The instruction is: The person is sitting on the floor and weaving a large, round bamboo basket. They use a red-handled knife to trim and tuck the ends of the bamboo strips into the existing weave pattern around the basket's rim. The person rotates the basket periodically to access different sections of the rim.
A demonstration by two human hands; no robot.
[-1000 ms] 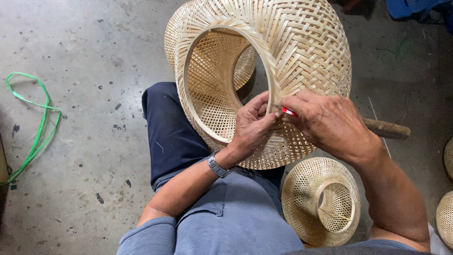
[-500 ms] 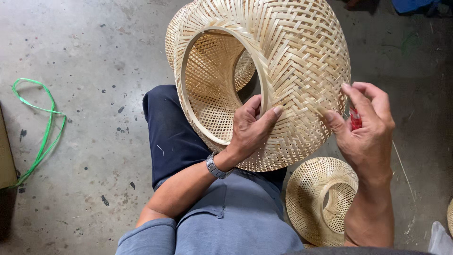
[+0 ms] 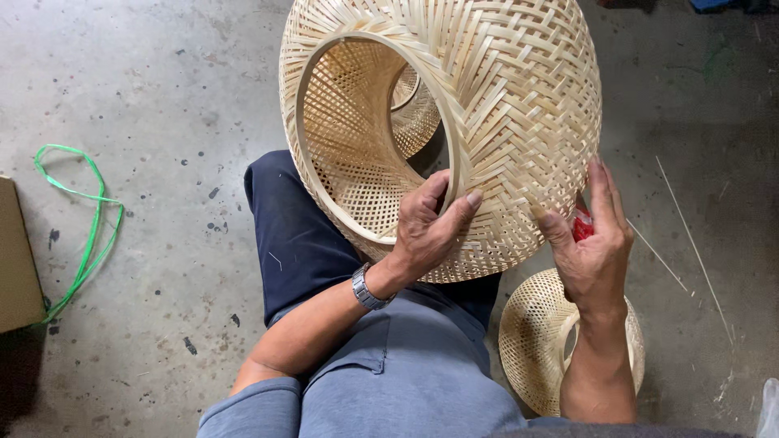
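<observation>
Item: large woven bamboo shade (image 3: 503, 105), pale, dome-shaped, with a broad round opening rimmed by a flat hoop; lying on its side over the person's lap, opening turned toward the left of the view.
Weave: herringbone on the outer wall, open lattice inside; a second small opening shows through the far end.
Left hand (image 3: 426, 227): on the lower rim of the opening, thumb over the hoop's outer face, fingers curled inside; closed on the rim and steadying the piece. Metal wristwatch (image 3: 367, 288) on this wrist.
Right hand (image 3: 596, 239): flat against the outer wall at lower right, fingers spread and pointing up, thumb on the weave; a small red object (image 3: 582, 225) is tucked between palm and fingers, so the hand is loosely closed on it while pressing the shade. What the red thing is cannot be told.
Step in hand: judged as turning or repositioning the shade between both hands, not working a strand.
Next move calls for: a firm rim hold by the left hand while the right frees its fingertips, judged only.
Nearby: smaller woven shade (image 3: 540, 341) on the floor under the right forearm; loose thin bamboo slivers (image 3: 690, 235); green plastic strap (image 3: 81, 231); cardboard box corner (image 3: 18, 259); grey concrete floor (image 3: 162, 97).
</observation>
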